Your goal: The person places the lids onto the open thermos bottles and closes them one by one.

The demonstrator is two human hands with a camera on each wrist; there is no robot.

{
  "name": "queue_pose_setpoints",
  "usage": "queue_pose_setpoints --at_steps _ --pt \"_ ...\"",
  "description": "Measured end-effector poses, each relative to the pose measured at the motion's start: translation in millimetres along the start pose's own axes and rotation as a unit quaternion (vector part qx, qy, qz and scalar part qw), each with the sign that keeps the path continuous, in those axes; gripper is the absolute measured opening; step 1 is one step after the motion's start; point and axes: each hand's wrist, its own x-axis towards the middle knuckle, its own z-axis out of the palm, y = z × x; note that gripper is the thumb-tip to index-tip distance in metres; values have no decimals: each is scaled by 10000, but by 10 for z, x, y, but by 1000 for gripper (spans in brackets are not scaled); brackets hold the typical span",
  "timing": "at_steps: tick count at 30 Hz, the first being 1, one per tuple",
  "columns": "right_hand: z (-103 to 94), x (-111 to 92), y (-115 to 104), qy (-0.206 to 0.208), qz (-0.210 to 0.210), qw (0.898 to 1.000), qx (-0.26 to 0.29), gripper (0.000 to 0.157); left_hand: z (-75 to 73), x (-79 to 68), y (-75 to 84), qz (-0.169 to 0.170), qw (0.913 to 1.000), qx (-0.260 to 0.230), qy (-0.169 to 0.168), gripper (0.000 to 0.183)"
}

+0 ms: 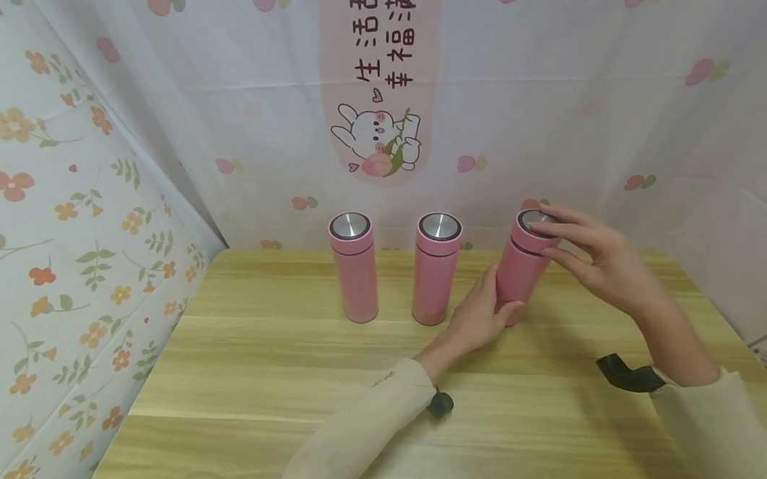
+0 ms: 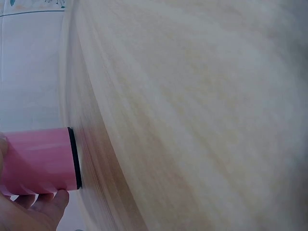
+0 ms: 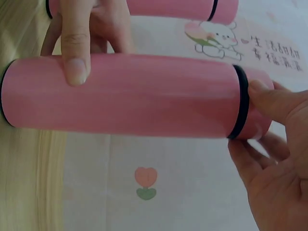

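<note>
Three pink thermos bottles with silver-topped lids are on the wooden table. My left hand [image 1: 478,314] grips the lower body of the rightmost thermos [image 1: 520,272], thumb on the near side, as the right wrist view also shows. My right hand [image 1: 595,257] holds that bottle's lid [image 3: 260,103] between thumb and fingers. In the head view this thermos leans a little to the right. In the left wrist view its dark-rimmed base [image 2: 74,159] is at the table surface. Upright to its left are the middle thermos [image 1: 434,273] and the left thermos [image 1: 357,273].
A wooden table [image 1: 235,392] carries the bottles near its far edge. Behind it hangs a white curtain [image 1: 254,130] printed with a rabbit and writing. On the left is a flowered cloth [image 1: 51,235]. Dark wrist-camera mounts sit by both sleeves.
</note>
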Motion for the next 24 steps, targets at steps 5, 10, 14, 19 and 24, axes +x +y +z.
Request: queue_pose_setpoints --at_steps 5,10,14,19,24 --pt "60 14 -101 377 19 9979 -535 58 -9 6 10 -38 10000 10 27 68" --pt "162 25 -187 825 22 9919 -964 54 -8 5 20 -39 10000 16 42 67" --pt "246 41 -266 1083 93 9855 -1302 49 -12 1 24 -47 9999 36 88 68" --pt "321 82 -360 1316 89 9776 -1640 47 -17 0 31 4 9998 101 160 68" --pt "365 115 -415 1432 -14 9703 -1948 46 -6 5 30 14 9997 113 193 68"
